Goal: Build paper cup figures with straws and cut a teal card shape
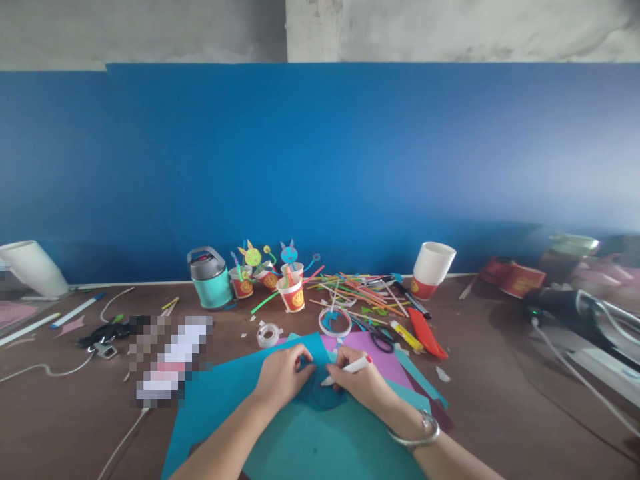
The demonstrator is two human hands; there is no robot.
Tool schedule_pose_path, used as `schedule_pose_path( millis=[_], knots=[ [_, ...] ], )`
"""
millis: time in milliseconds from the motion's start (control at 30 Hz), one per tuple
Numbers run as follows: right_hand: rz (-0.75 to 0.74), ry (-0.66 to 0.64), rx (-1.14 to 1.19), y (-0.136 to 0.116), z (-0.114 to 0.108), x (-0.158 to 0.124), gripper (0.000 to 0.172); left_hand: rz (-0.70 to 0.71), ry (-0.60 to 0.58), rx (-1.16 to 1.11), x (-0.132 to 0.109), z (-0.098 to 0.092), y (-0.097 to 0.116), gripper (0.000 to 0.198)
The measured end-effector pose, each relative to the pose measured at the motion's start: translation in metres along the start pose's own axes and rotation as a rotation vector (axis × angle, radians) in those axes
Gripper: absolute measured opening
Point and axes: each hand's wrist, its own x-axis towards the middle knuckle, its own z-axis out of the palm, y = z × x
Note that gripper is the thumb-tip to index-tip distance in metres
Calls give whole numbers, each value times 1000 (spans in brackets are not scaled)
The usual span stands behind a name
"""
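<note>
My right hand grips a white marker with a red end, its tip down on the blue paper. Beneath the tip a dark rounded outline shows on the sheet. My left hand rests on the same paper, left of the outline, with its fingers curled in and the thumb pointing toward the marker. Whatever lies under those fingers is hidden. A teal-green sheet lies nearest to me, and a purple sheet shows beyond my right hand.
Behind the papers are a tape roll, a larger ring of tape, scissors, a yellow tube and a straw pile. Decorated paper cups stand beside a teal flask. A blurred phone-like object lies left.
</note>
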Motion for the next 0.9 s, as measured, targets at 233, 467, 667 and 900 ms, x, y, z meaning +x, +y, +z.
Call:
schedule_pose_path(
  millis=[233,467,667,900],
  knots=[
    [-1,-18,1,0,0,1,20,7,3,0,-1,0,-1,10],
    [3,-12,-11,0,0,0,19,-1,-4,13,0,-1,1,11],
    [5,-10,-18,1,0,1,20,1,-11,23,-1,-1,1,12],
    [5,-5,-20,1,0,1,19,-1,-15,33,-1,-1,1,13]
  ],
)
